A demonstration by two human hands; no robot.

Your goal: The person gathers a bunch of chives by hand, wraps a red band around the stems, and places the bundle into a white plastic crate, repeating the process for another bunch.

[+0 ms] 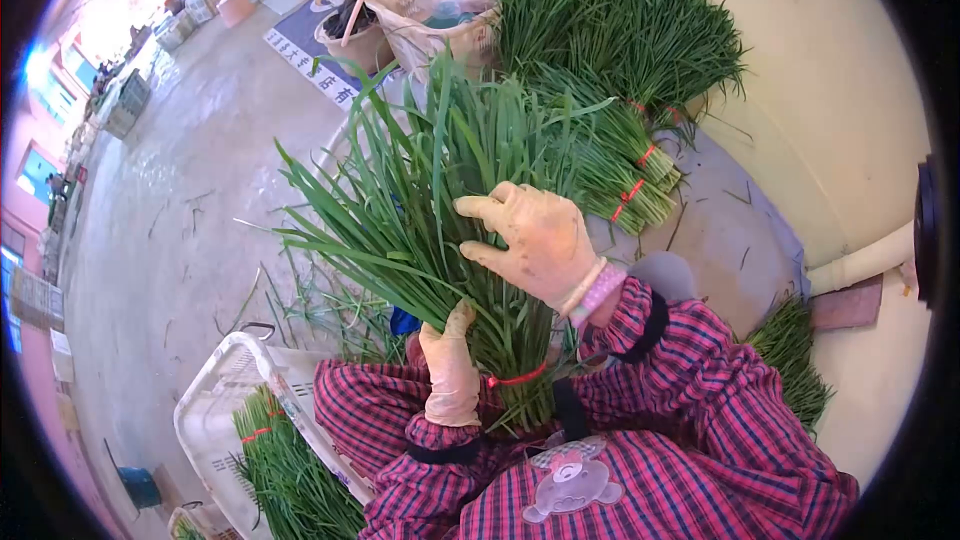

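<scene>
A large bunch of Chinese chives point(430, 210) stands fanned out in front of my lap, its leaves pointing up and away from me. A red tie point(518, 377) goes round it near the stem ends. My left hand point(452, 365), in a pale glove, grips the left side of the bunch just above the tie, thumb up. My right hand point(540, 240), also gloved, lies over the leaves on the right side. Its forefinger and thumb point left with a gap between them, and no leaf shows in that gap. The other fingers are partly hidden.
Tied chive bundles point(620, 40) are piled at the back right by the wall. At lower left, a white plastic crate point(225, 380) holds another bundle. Loose leaves litter the floor point(200, 230). A basket point(395, 15) with plastic bags and a bucket point(360, 45) stand behind.
</scene>
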